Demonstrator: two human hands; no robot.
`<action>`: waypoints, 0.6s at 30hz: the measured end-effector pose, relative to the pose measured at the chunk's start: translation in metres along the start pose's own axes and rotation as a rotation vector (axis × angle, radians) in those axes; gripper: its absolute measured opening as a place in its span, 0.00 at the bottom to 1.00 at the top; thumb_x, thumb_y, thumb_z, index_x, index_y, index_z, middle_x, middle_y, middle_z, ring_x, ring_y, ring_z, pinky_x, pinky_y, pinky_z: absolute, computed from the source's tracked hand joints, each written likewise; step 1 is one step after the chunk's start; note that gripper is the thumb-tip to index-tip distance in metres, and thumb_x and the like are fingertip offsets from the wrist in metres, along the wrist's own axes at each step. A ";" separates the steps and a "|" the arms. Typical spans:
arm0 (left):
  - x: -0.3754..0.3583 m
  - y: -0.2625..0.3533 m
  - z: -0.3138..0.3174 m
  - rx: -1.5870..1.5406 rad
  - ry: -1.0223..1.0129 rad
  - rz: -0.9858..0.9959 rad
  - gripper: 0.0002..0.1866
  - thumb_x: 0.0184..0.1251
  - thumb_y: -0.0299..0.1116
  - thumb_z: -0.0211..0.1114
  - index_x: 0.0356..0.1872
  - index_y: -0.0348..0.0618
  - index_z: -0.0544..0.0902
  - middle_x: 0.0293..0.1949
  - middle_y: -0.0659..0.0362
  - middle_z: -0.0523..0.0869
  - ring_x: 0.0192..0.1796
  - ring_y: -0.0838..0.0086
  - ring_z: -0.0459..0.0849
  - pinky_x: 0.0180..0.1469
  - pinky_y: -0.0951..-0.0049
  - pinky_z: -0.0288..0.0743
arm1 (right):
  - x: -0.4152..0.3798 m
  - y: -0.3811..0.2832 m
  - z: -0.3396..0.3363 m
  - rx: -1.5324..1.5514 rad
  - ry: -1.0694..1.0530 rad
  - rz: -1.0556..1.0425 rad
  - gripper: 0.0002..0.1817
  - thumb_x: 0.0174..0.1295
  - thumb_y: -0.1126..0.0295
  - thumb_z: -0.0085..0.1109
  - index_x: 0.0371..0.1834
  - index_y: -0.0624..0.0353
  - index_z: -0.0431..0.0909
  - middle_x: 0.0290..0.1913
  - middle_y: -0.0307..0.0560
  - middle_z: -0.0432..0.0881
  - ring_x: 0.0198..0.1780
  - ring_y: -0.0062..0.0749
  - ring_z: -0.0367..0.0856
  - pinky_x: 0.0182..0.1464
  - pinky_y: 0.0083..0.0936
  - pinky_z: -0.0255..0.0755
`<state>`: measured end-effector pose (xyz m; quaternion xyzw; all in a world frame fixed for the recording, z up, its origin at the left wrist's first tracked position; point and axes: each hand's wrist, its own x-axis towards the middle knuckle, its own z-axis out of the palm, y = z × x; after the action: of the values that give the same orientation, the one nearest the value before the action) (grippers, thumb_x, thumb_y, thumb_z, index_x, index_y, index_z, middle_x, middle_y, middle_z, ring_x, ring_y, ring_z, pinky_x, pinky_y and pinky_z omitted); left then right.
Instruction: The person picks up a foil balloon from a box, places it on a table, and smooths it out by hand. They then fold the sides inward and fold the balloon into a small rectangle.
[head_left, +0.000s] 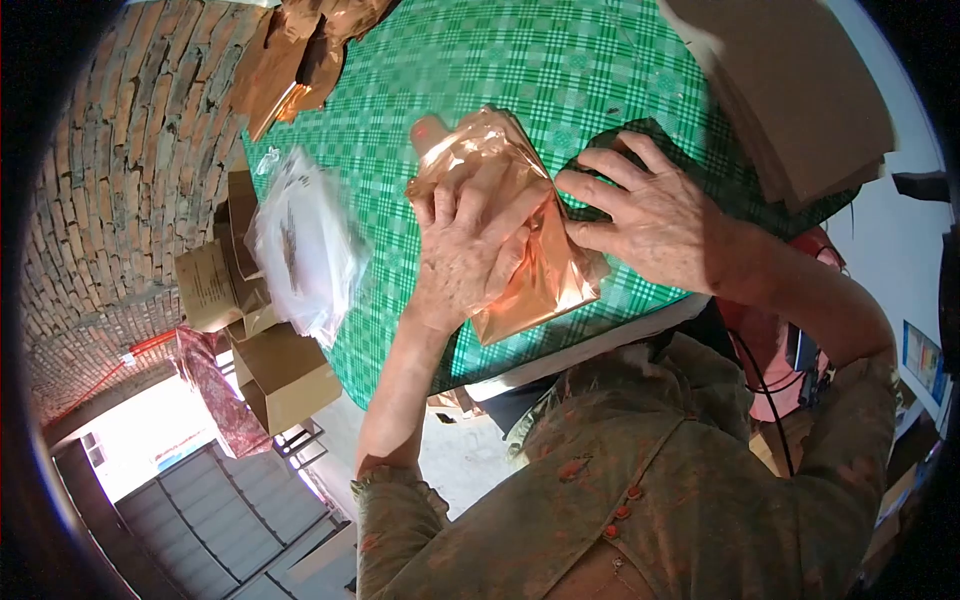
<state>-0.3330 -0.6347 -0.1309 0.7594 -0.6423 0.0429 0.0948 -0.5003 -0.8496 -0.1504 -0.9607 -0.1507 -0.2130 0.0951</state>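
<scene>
A shiny copper-coloured foil bag (535,310) lies on the green checked tablecloth (390,90), its upper part crumpled and glinting. My left hand (465,240) is over the bag's middle with bent fingers pressed into the foil, gripping it against the table. Just right of the bag is my right hand (650,210), fingers spread and pointing left, with the fingertips close to the bag's right edge. Under and beyond the right hand shows a dark sheet-like piece (620,140), partly hidden by the fingers. A small pinkish-orange round-ended piece (430,133) shows at the bag's upper left.
Clear plastic bags (305,240) are piled at the table's left edge, near open cardboard boxes (285,375). More copper foil bags (290,60) lie at the far left. Stacked brown sheets (800,100) occupy the far right corner. A brick wall (130,170) stands on the left.
</scene>
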 end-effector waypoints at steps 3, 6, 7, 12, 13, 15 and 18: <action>-0.002 0.000 0.001 -0.006 -0.026 -0.021 0.23 0.80 0.45 0.58 0.72 0.64 0.84 0.76 0.54 0.73 0.75 0.51 0.68 0.76 0.42 0.55 | -0.001 0.001 0.003 -0.006 0.016 -0.016 0.14 0.59 0.61 0.65 0.47 0.48 0.88 0.61 0.43 0.79 0.68 0.40 0.73 0.72 0.51 0.64; 0.000 -0.001 0.000 0.001 0.011 0.004 0.23 0.81 0.47 0.56 0.71 0.63 0.85 0.75 0.53 0.73 0.74 0.51 0.68 0.76 0.42 0.55 | -0.005 0.002 0.009 -0.029 0.069 -0.030 0.16 0.58 0.63 0.66 0.49 0.49 0.88 0.64 0.44 0.79 0.69 0.42 0.74 0.72 0.50 0.65; 0.000 -0.001 0.001 -0.003 0.014 0.002 0.23 0.81 0.47 0.56 0.71 0.63 0.85 0.75 0.53 0.73 0.74 0.50 0.68 0.76 0.43 0.55 | -0.005 0.002 0.008 -0.022 0.071 -0.035 0.16 0.58 0.63 0.66 0.50 0.49 0.88 0.65 0.45 0.79 0.69 0.42 0.74 0.72 0.50 0.65; -0.002 -0.002 0.003 0.009 0.020 0.001 0.23 0.81 0.47 0.56 0.70 0.63 0.85 0.74 0.53 0.74 0.73 0.50 0.69 0.75 0.44 0.55 | -0.008 -0.001 0.002 0.035 0.068 -0.052 0.17 0.58 0.66 0.67 0.51 0.51 0.88 0.69 0.46 0.79 0.72 0.45 0.73 0.73 0.51 0.66; -0.003 -0.002 0.003 0.008 0.023 -0.001 0.23 0.81 0.47 0.56 0.70 0.63 0.85 0.74 0.53 0.74 0.73 0.50 0.69 0.75 0.44 0.55 | -0.008 -0.002 0.002 0.051 0.062 -0.057 0.17 0.58 0.66 0.67 0.51 0.51 0.89 0.69 0.46 0.79 0.73 0.45 0.73 0.74 0.52 0.65; -0.003 -0.001 0.003 0.005 0.028 -0.006 0.22 0.80 0.47 0.57 0.70 0.64 0.85 0.73 0.54 0.75 0.73 0.51 0.69 0.75 0.44 0.55 | -0.011 -0.005 0.000 0.084 0.050 -0.067 0.16 0.58 0.67 0.67 0.50 0.52 0.89 0.70 0.46 0.79 0.74 0.46 0.72 0.76 0.54 0.64; -0.003 0.000 0.002 0.014 0.036 0.001 0.22 0.80 0.46 0.57 0.71 0.66 0.85 0.73 0.54 0.75 0.73 0.51 0.69 0.75 0.45 0.55 | -0.018 -0.013 -0.005 0.111 0.026 -0.052 0.15 0.59 0.67 0.67 0.49 0.54 0.89 0.71 0.47 0.78 0.75 0.48 0.71 0.78 0.56 0.63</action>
<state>-0.3330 -0.6324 -0.1329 0.7587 -0.6406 0.0612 0.1012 -0.5216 -0.8429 -0.1524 -0.9469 -0.1858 -0.2191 0.1444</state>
